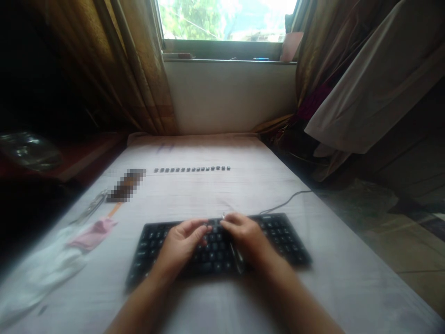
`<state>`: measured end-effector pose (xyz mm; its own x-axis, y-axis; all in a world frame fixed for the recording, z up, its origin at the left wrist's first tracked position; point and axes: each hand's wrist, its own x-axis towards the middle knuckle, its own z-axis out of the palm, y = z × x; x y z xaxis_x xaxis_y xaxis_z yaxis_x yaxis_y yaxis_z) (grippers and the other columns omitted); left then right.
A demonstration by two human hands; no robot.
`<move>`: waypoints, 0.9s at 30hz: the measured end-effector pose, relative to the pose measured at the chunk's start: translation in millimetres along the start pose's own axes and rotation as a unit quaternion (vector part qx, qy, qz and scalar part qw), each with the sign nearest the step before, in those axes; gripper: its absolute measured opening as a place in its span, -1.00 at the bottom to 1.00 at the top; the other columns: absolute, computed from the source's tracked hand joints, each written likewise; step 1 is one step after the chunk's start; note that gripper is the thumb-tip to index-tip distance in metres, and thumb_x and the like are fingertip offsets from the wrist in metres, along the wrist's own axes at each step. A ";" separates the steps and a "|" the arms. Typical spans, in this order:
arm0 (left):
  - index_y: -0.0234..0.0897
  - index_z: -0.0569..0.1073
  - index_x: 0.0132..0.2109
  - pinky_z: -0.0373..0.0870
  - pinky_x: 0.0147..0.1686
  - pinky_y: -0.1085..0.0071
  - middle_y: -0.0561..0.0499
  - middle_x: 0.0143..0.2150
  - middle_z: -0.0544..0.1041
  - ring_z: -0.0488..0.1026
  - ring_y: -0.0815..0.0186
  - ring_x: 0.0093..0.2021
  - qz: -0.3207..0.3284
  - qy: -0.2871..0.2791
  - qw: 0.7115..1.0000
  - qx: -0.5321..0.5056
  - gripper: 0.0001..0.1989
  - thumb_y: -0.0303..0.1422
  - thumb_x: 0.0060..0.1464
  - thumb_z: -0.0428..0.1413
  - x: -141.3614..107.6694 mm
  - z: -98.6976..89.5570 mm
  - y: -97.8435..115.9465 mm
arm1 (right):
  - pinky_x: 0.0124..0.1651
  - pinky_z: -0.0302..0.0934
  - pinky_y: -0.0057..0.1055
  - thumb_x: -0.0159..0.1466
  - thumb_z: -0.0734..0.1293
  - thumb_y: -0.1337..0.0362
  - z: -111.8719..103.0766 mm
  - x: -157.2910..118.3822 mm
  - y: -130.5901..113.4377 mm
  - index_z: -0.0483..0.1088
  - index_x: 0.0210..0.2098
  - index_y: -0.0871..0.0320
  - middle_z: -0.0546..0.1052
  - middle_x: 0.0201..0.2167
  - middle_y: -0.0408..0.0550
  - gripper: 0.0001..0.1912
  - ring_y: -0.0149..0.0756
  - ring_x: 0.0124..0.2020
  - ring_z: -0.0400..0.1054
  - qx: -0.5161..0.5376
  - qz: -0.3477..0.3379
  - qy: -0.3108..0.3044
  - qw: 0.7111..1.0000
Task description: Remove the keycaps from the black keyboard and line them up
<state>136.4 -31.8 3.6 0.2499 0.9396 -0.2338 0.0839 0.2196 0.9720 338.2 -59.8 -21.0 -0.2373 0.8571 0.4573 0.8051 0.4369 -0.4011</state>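
Observation:
A black keyboard (217,266) lies across the white-covered bed or table in front of me. Over its upper middle, my left hand (182,241) is closed in a pinch, with a small dark piece that looks like a keycap (207,225) at the fingertips, though blur hides its detail. My right hand (246,234) is closed around a slim shiny metal tool (238,260). The tool's tip shows above the fingers and its other end below the palm; its exact kind is unclear. Beyond the keyboard, several small dark keycaps (193,170) form a straight row.
A cable (287,200) runs from the keyboard to the right edge. On the left lie a pink cloth (93,234), a white cloth (45,269) and a pixelated dark item (127,185). Curtains (142,69) flank the window, and white fabric (368,83) hangs at right.

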 end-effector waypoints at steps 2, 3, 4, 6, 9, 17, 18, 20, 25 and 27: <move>-0.30 0.61 -0.13 0.21 -0.63 0.56 -0.14 -0.23 0.66 0.48 0.36 -0.47 -0.003 0.001 1.000 -0.006 -0.54 -0.08 -0.14 0.30 -0.4 0.6 1.1 | -0.11 0.40 -0.37 0.33 0.23 0.41 -0.2 0.0 -1.0 0.55 -0.27 0.12 0.57 -0.24 -0.01 -0.76 -0.24 -0.22 0.47 0.008 0.015 -0.007 1.000; -0.31 0.61 -0.13 0.22 -0.63 0.56 -0.14 -0.22 0.66 0.48 0.35 -0.47 -0.007 0.002 1.000 -0.011 -0.52 -0.07 -0.15 0.30 -0.7 0.9 1.9 | -0.11 0.40 -0.38 0.33 0.23 0.41 -0.7 -0.1 -1.4 0.55 -0.29 0.11 0.57 -0.26 -0.03 -0.76 -0.25 -0.23 0.47 0.009 0.024 -0.008 1.000; -0.31 0.61 -0.13 0.23 -0.63 0.55 -0.15 -0.22 0.66 0.49 0.34 -0.46 -0.010 0.003 1.000 -0.016 -0.51 -0.07 -0.16 0.31 -1.1 1.1 2.8 | -0.12 0.40 -0.39 0.32 0.24 0.40 -1.5 -0.2 -1.8 0.55 -0.30 0.10 0.57 -0.28 -0.06 -0.76 -0.26 -0.25 0.47 0.008 0.031 -0.003 0.999; -0.32 0.61 -0.13 0.24 -0.63 0.55 -0.16 -0.20 0.66 0.51 0.33 -0.46 -0.013 0.004 1.000 -0.022 -0.50 -0.06 -0.17 0.31 -1.9 1.2 4.4 | -0.15 0.40 -0.40 0.32 0.24 0.40 -4.1 -0.1 -3.6 0.55 -0.31 0.09 0.58 -0.32 -0.08 -0.76 -0.27 -0.27 0.48 0.001 0.033 0.025 0.999; -0.31 0.62 -0.12 0.25 -0.62 0.55 -0.16 -0.19 0.66 0.51 0.33 -0.45 -0.006 -0.003 1.000 -0.023 -0.50 -0.06 -0.16 0.30 -2.8 1.1 6.0 | -0.20 0.41 -0.37 0.33 0.22 0.42 -9.5 2.1 -12.1 0.55 -0.21 0.13 0.59 -0.30 -0.01 -0.74 -0.24 -0.28 0.49 0.003 -0.023 0.091 0.996; -0.32 0.64 -0.15 0.35 -0.54 0.50 -0.04 -0.53 0.59 0.53 0.24 -0.42 0.037 -0.032 0.999 -0.019 -0.57 -0.10 -0.11 0.27 -3.9 2.7 6.6 | -0.26 0.40 -0.44 0.34 0.29 0.31 -11.6 16.8 -38.7 0.54 -0.10 0.12 0.60 -0.32 -0.02 -0.79 -0.31 -0.33 0.49 0.037 -0.065 0.100 0.992; -0.31 0.64 -0.15 0.35 -0.54 0.50 -0.04 -0.51 0.60 0.53 0.24 -0.40 0.043 -0.034 0.998 -0.018 -0.58 -0.11 -0.09 0.27 -3.9 2.6 5.9 | -0.27 0.39 -0.46 0.34 0.29 0.31 -10.8 17.8 -38.7 0.54 -0.11 0.10 0.59 -0.33 -0.03 -0.79 -0.33 -0.35 0.48 0.035 -0.063 0.099 0.992; -0.31 0.64 -0.12 0.32 -0.57 0.52 -0.06 -0.44 0.63 0.55 0.22 -0.36 0.051 -0.036 0.998 -0.011 -0.59 -0.12 -0.06 0.24 -4.0 2.0 3.4 | -0.30 0.38 -0.48 0.35 0.29 0.29 -10.0 18.9 -38.6 0.55 -0.12 0.08 0.60 -0.35 -0.05 -0.80 -0.34 -0.37 0.48 0.023 -0.061 0.099 0.993; -0.32 0.58 0.00 0.23 -0.65 0.56 -0.16 -0.18 0.65 0.58 0.18 -0.30 0.022 -0.054 0.998 -0.004 -0.51 -0.09 0.01 0.21 -3.9 3.5 -2.7 | -0.37 0.37 -0.44 0.34 0.28 0.28 -14.1 22.3 -42.7 0.56 -0.18 0.11 0.61 -0.39 -0.03 -0.80 -0.30 -0.42 0.49 -0.031 -0.086 0.066 0.994; -0.33 0.53 0.08 0.25 -0.66 0.56 -0.19 -0.12 0.64 0.59 0.17 -0.30 0.005 -0.045 0.999 0.000 -0.42 -0.06 -0.02 0.22 -4.0 2.4 0.2 | -0.34 0.38 -0.41 0.30 0.31 0.30 -18.7 27.9 -36.9 0.57 -0.20 0.11 0.62 -0.36 -0.03 -0.82 -0.27 -0.40 0.51 -0.013 -0.068 0.041 0.997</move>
<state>137.8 -36.1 4.7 0.3363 0.9145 -0.2249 0.0814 0.2097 0.9744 312.0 -57.1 21.3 -0.3005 0.7654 0.5691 0.7827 0.5389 -0.3115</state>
